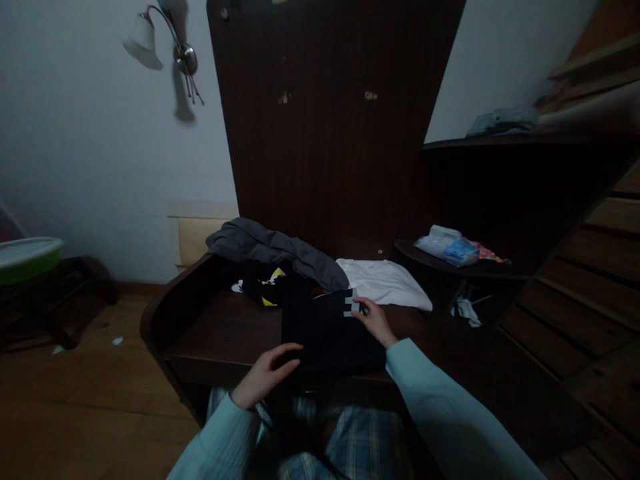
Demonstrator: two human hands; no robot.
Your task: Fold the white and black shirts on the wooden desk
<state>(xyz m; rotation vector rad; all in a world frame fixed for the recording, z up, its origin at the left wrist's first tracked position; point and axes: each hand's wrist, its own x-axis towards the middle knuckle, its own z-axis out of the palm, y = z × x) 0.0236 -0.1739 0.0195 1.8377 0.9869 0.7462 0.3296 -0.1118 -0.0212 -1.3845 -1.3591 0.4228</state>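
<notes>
A black folded garment with a pale grey block print near its top right corner lies on the dark wooden desk before me. At the garment's left edge is my left hand, thumb and fingers apart, the fingertips at the cloth. My right hand rests over the print, its fingers spread a little and touching the fabric. Neither hand visibly grips anything. Behind the garment lie a bunched grey cloth, a black cloth with yellow and white patches, and a white folded cloth.
On the right, a corner shelf holds a blue-and-white plastic packet. A raised, curved side bounds the desk at left. Farther left, a green basin stands on a dark stool. A wall lamp hangs above.
</notes>
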